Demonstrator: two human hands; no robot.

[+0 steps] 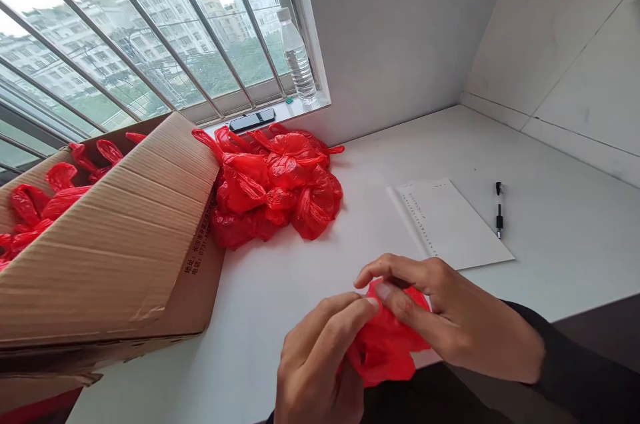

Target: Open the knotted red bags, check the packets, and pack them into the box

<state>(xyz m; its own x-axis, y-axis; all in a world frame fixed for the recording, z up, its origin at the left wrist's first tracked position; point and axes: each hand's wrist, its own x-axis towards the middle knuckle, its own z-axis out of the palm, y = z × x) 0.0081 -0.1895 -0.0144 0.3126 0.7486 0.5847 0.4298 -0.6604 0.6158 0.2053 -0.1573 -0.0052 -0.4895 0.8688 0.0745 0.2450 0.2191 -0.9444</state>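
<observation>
A red plastic bag (385, 351) is between my two hands at the front edge of the table. My left hand (323, 357) is closed on the bag's left side, fingertips pinching its top. From the right, my right hand (435, 304) reaches over with bent fingers, its thumb touching the upper part of the bag; the index finger is raised a little apart from the thumb. Beyond my hands, a pile of red plastic bags (280, 184), knotted and bulging, lies against the box. What is inside the bags cannot be made out.
At left stands an open cardboard box (115, 231) with more red bags inside. A sheet of paper (460, 231) and a pen (499, 211) lie on the white table (545, 224). The windowsill holds a water bottle (299, 61) and a phone (253, 120).
</observation>
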